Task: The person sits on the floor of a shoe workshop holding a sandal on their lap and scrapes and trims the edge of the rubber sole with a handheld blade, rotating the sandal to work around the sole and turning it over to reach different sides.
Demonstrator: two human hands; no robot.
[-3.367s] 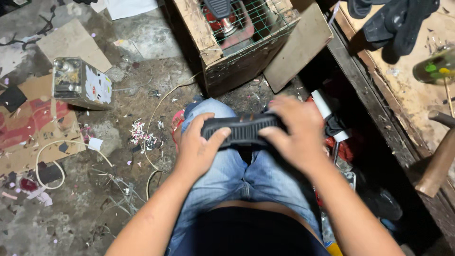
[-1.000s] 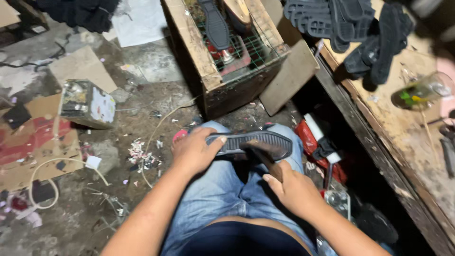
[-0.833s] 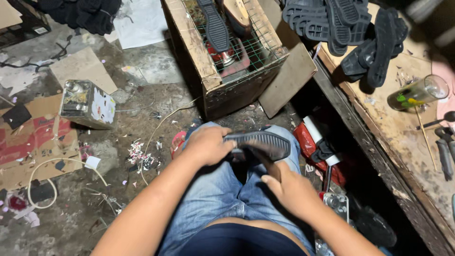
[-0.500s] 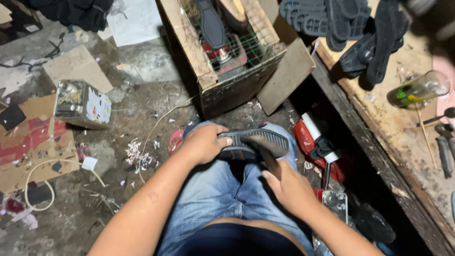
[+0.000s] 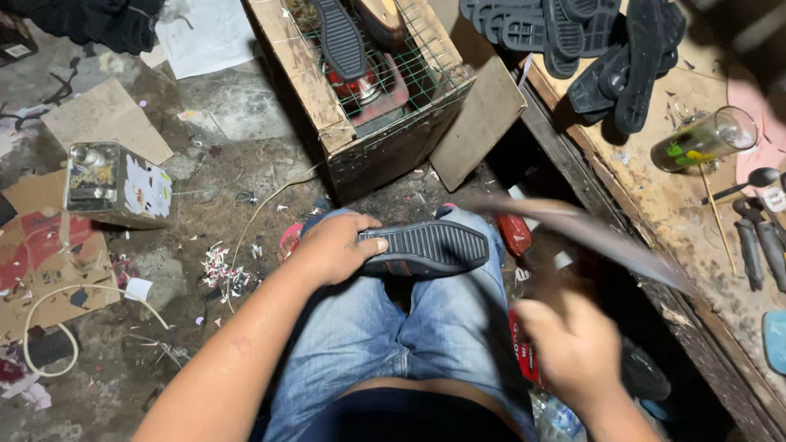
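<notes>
Left hand (image 5: pixel 334 248) clamped on heel end of one black ribbed shoe sole (image 5: pixel 426 247), centre frame, lying tread-up across jeans-clad knees (image 5: pixel 393 327). Right hand (image 5: pixel 573 352), lower right, blurred, closed around handle of long thin blade-like tool (image 5: pixel 589 233); tool streaks up-left, clear of sole. Upper centre: one wooden crate (image 5: pixel 327 123) with wire mesh top, one dark sole (image 5: pixel 340 37) lying on mesh. Upper right: pile of black soles (image 5: pixel 573 41) on workbench (image 5: pixel 647 196), count unclear; one glass jar (image 5: pixel 704 139) on side. Left: one small tin box (image 5: pixel 115 184) on floor.
</notes>
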